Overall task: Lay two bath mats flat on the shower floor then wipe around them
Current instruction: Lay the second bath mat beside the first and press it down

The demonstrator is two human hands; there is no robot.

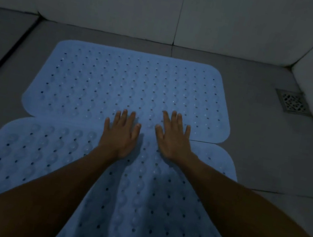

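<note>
- The shower floor (269,159) is grey tile in dim light. If it's wet under the mats, which can't be told from here, the suction cups probably won't bite and the whole setup could slide once someone steps in.
- The near mat (39,160) sits closest to the person, its far edge meeting or slightly overlapping the far mat right at the seam. There's a soft ripple running down its middle between the forearms, so it doesn't look fully flat yet. Pressing only at the seam might just chase that bubble toward the near end.
- The far mat (136,85) lies flat near the back wall, looking settled. Risk here: a hard shove forward could scoot it toward the wall and open a gap or bunch the seam.
- The drain (293,101) sits off to the right in the corner, well apart from both mats. Fine for now, but any sideways shift could creep toward covering it.
- The left hand (120,133) and right hand (173,137) both press palm-down across the seam, fingers straight and spread, gripping nothing. No cloth is in view, so the wiping step looks not yet started.
</note>
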